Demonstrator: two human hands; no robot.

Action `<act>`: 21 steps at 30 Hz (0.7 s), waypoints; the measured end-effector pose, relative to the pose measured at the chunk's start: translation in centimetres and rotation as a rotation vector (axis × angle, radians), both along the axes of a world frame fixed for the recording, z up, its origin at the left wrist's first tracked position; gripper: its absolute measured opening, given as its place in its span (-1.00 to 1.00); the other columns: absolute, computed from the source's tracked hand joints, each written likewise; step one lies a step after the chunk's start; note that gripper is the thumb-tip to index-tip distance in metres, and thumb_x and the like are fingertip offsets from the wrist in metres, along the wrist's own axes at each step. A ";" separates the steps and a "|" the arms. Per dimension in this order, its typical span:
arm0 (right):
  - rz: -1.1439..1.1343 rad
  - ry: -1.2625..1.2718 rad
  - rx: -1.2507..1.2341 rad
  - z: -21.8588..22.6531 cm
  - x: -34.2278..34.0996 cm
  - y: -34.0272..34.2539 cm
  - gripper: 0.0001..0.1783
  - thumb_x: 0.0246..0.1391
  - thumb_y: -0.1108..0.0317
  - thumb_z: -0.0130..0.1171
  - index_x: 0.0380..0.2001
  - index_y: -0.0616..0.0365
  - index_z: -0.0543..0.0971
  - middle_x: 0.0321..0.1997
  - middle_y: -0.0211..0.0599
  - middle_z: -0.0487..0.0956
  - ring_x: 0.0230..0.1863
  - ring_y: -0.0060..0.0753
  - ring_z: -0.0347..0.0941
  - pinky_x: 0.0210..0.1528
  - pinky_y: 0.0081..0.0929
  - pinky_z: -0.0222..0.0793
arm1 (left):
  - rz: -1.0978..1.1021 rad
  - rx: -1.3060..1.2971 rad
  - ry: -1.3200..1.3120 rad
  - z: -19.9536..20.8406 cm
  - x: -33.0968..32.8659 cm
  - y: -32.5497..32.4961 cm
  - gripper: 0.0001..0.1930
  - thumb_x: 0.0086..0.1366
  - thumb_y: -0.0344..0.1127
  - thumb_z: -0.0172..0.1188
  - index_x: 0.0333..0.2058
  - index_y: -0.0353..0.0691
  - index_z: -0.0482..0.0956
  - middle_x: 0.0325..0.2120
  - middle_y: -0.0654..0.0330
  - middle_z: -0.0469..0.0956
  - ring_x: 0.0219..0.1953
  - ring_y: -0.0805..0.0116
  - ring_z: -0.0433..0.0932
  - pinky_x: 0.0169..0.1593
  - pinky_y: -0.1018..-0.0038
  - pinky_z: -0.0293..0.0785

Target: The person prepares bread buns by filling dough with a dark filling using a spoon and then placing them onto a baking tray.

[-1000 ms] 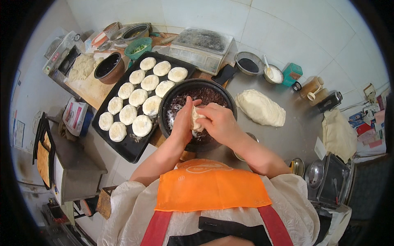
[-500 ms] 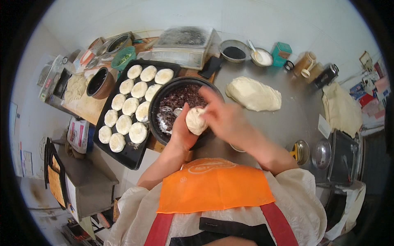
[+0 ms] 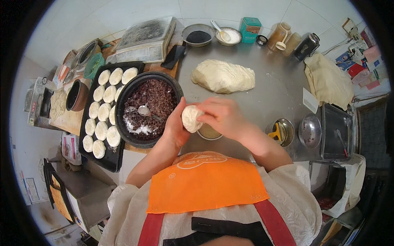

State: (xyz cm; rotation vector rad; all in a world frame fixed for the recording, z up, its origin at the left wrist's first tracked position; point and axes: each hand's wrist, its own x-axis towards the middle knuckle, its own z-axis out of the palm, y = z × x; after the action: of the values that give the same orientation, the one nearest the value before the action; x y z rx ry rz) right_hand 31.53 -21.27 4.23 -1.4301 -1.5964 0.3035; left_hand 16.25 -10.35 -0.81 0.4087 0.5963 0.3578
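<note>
My left hand [image 3: 175, 126] cups a round ball of dough [image 3: 191, 119] with gathered folds on its top. The fingers of my right hand [image 3: 225, 116] are closed on the ball's right side, pinching it. Partly hidden under the hands is a small bowl [image 3: 210, 138] with something tan in it. Just left of my left hand stands a large black bowl [image 3: 179, 88] of dark, grainy filling [image 3: 152, 95]. A spoon [image 3: 143, 110] lies in that filling, beside a patch of white powder [image 3: 141, 129].
Several flat, round dough cakes [image 3: 101, 130] lie in rows on a black tray [image 3: 111, 160] at the left. A big dough lump [image 3: 223, 76] rests on the metal table [image 3: 269, 104]. Small bowls, a green tin [image 3: 250, 29] and a scale [image 3: 143, 37] line the back.
My view has shifted to the right. Both hands and the dough ball have moved from over the black bowl to its right side. My right fingers have come down against the dough.
</note>
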 end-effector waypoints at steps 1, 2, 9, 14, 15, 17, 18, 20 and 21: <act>-0.072 0.020 -0.016 1.2 0.4 -0.9 -0.40 -0.19 0.29 0.41 0.02 0.11 0.53 -0.16 -0.14 0.59 -0.14 -0.10 0.53 -0.12 -0.32 0.47 | 0.051 0.024 0.051 0.3 0.6 -0.3 -0.42 0.46 0.15 -0.23 -0.05 -0.29 0.50 -0.14 0.07 0.58 -0.04 0.19 0.55 0.07 0.25 0.45; -0.130 0.041 -0.012 2.0 1.0 -1.6 -0.36 -0.21 0.27 0.43 0.04 0.11 0.52 -0.07 -0.10 0.55 -0.07 -0.09 0.51 -0.07 -0.32 0.46 | 0.096 0.040 0.099 0.6 1.4 -0.9 -0.41 0.46 0.16 -0.23 -0.03 -0.29 0.49 -0.14 0.06 0.58 -0.04 0.18 0.54 0.08 0.25 0.44; 0.080 0.560 -0.270 -7.9 3.7 -2.8 -0.18 -0.22 0.36 0.46 0.21 0.12 0.40 0.24 -0.06 0.39 0.21 -0.29 0.37 0.15 -0.36 0.36 | -0.066 0.276 0.083 1.3 2.0 -3.8 -0.24 0.40 0.24 -0.17 0.35 -0.21 0.01 0.29 0.01 0.18 0.30 0.10 0.21 0.30 0.11 0.15; 0.133 0.146 -0.535 -11.1 3.6 -1.6 -0.36 -0.16 0.48 0.28 0.11 0.17 0.46 0.10 0.01 0.46 0.09 -0.08 0.43 0.09 -0.25 0.40 | 0.121 0.501 0.200 2.9 -2.1 -2.4 -0.35 0.45 0.03 -0.13 0.33 -0.30 0.04 0.27 -0.01 0.24 0.28 0.09 0.28 0.23 0.25 0.29; 0.142 -0.142 -0.508 -12.0 2.8 -1.4 -0.40 -0.15 0.48 0.25 0.08 0.16 0.47 0.07 0.04 0.46 0.08 -0.02 0.43 0.09 -0.21 0.40 | 0.120 0.498 0.138 2.8 -3.0 -2.3 -0.37 0.45 0.01 -0.12 0.30 -0.33 0.09 0.23 -0.02 0.31 0.23 0.09 0.36 0.21 0.27 0.33; 0.148 -0.382 -0.397 -16.1 1.4 -0.7 -0.49 -0.16 0.48 0.17 -0.02 0.17 0.51 -0.01 0.03 0.48 0.04 0.10 0.40 0.08 -0.16 0.39 | 0.123 0.549 0.178 3.1 -4.5 -3.1 -0.40 0.45 0.00 -0.11 0.25 -0.36 0.17 0.14 -0.04 0.41 0.14 0.08 0.45 0.18 0.26 0.37; 0.169 -0.444 -0.411 -17.0 0.9 -0.4 -0.52 -0.17 0.51 0.14 -0.04 0.20 0.52 -0.04 0.01 0.48 0.02 0.09 0.41 0.08 -0.17 0.39 | 0.123 0.572 0.195 3.3 -5.2 -3.6 -0.42 0.46 0.00 -0.11 0.23 -0.38 0.22 0.10 -0.05 0.45 0.10 0.08 0.49 0.17 0.25 0.39; 0.213 -0.534 -0.475 -17.7 0.3 0.3 -0.53 -0.18 0.55 0.13 -0.07 0.24 0.53 -0.08 0.00 0.49 -0.01 0.09 0.41 0.08 -0.18 0.39 | 0.060 0.551 0.203 3.6 -6.3 -4.3 -0.44 0.45 -0.01 -0.10 0.19 -0.39 0.28 0.06 -0.05 0.49 0.06 0.09 0.53 0.14 0.26 0.42; 0.235 -0.561 -0.526 -17.6 0.3 0.7 -0.53 -0.18 0.54 0.13 -0.07 0.24 0.53 -0.10 0.02 0.50 -0.01 0.10 0.41 0.07 -0.18 0.40 | 0.030 0.541 0.204 3.6 -7.0 -4.6 -0.45 0.45 -0.01 -0.09 0.17 -0.39 0.30 0.04 -0.05 0.50 0.03 0.10 0.55 0.13 0.26 0.43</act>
State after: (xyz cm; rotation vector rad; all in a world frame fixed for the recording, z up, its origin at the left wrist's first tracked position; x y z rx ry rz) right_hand 31.83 -20.55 -13.39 -1.8325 -2.2663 0.5207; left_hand 9.26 -14.99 2.81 0.9644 0.7030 0.5108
